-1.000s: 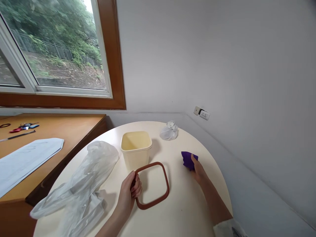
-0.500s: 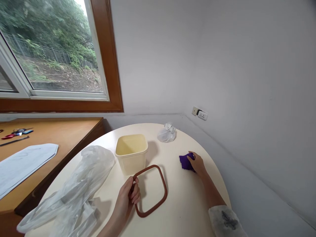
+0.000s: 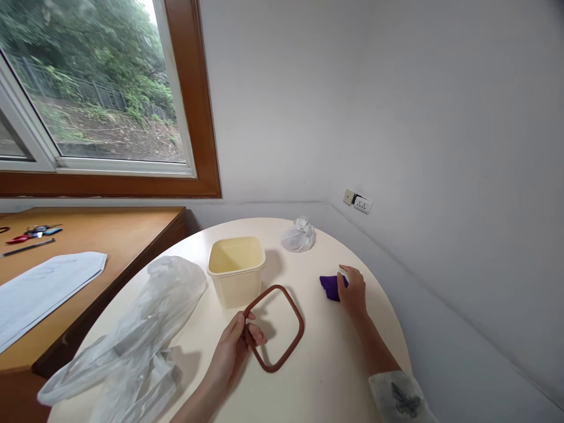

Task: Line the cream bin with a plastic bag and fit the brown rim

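Note:
My left hand (image 3: 240, 341) is closed round the left side of a brown square ring (image 3: 301, 329) with rounded corners. The ring is tilted above the round table, just in front of a pale yellow square bin (image 3: 237, 288) whose top is uncovered. On the right, my right hand (image 3: 353, 291) is at the edge of a crumpled purple cloth (image 3: 330, 288). Its fingers are apart and lightly curved, with the thumb over the cloth's right end. Part of the cloth is hidden behind that hand.
A crumpled clear plastic bag (image 3: 145, 329) spreads over the left of the cream table (image 3: 317, 364). At the far edge sits a small knotted white bag (image 3: 298, 236). A wooden desk (image 3: 132, 229) adjoins on the left, bearing paper sheets (image 3: 48, 288) and a pen (image 3: 29, 248).
My right hand has loosened its fingers from the purple cloth and shifted slightly right. My left hand has moved the brown ring a little right and turned it.

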{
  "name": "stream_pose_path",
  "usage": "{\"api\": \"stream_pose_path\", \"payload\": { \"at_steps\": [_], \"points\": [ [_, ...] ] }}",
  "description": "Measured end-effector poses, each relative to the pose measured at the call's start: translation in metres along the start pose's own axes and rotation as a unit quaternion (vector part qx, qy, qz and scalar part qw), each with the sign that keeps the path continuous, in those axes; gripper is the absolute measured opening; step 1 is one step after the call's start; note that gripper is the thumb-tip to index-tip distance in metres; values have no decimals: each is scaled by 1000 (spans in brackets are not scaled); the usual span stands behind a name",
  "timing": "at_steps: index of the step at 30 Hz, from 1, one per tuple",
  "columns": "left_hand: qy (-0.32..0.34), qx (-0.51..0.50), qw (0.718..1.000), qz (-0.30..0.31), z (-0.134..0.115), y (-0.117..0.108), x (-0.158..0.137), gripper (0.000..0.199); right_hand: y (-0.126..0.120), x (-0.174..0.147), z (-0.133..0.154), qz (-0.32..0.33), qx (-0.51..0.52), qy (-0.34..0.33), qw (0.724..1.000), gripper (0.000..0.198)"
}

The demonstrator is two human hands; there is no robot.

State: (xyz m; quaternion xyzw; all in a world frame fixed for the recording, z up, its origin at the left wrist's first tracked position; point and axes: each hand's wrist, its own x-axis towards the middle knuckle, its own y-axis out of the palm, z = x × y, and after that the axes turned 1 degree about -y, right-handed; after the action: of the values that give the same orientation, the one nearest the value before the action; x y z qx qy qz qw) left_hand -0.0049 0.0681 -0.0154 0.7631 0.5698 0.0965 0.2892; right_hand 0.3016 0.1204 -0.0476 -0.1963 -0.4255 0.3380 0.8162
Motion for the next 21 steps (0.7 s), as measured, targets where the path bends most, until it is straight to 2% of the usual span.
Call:
{"api": "stream_pose_path", "payload": {
  "at_steps": [2, 4, 7, 10, 13, 16, 18, 21],
  "points": [
    [-4, -12, 1000, 0, 0, 1, -1, 25, -3, -11, 18, 26, 52, -30, 998, 33],
    [-4, -27, 1000, 1, 0, 1, -1, 25, -5, -25, 37, 89, 85, -42, 991, 34],
    [2, -41, 999, 13, -1, 2, -1, 26, -10, -46, 61, 185, 117, -97, 971, 35],
    [3, -43, 999, 20, -2, 4, -1, 26, -15, -58, 75, 229, 134, -146, 953, 29],
    [-1, -41, 999, 22, -3, 5, -3, 27, -19, -61, 82, 246, 136, -160, 946, 26],
    [-20, -43, 999, 26, -3, 5, -4, 31, -18, -58, 80, 243, 161, -144, 946, 32],
    [-38, -48, 998, 21, -3, 4, -4, 40, -16, -54, 72, 215, 175, -112, 954, 36],
    [-64, -44, 997, 6, -2, 5, -4, 46, -14, -44, 48, 157, 145, -23, 977, 42]
  ]
}}
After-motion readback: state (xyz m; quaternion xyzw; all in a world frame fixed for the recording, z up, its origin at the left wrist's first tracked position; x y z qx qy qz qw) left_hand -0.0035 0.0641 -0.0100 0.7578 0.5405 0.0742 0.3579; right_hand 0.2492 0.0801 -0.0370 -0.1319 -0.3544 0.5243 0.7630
